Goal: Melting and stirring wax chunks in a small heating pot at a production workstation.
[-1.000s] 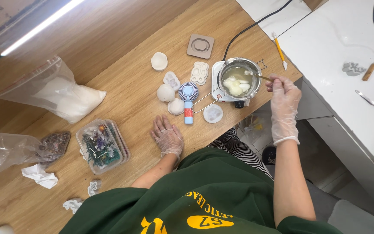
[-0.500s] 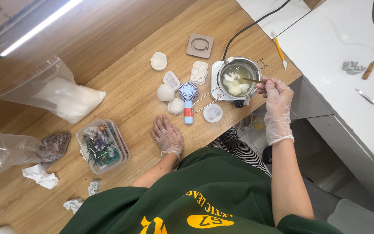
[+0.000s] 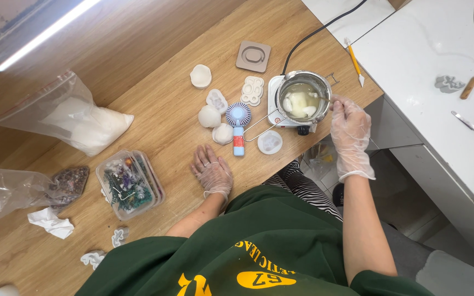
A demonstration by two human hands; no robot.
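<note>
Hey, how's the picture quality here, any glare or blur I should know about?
Head view: bright and even, mostly sharp. A long streak of glare crosses the wooden table at upper left. The white counter is nearly washed out. The metal pot glints on its rim; the right hand beside it is slightly soft, the left hand crisp.

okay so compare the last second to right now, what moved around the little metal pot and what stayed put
The right hand has drawn in toward the metal pot, moving left along the wooden table edge until its fingers sit at the rim; the stirring tool it gripped is now mostly hidden. The white lumps in the pot have shifted. The left hand stays flat on the table, and the moulds, handheld fan and bags have not moved.
</note>
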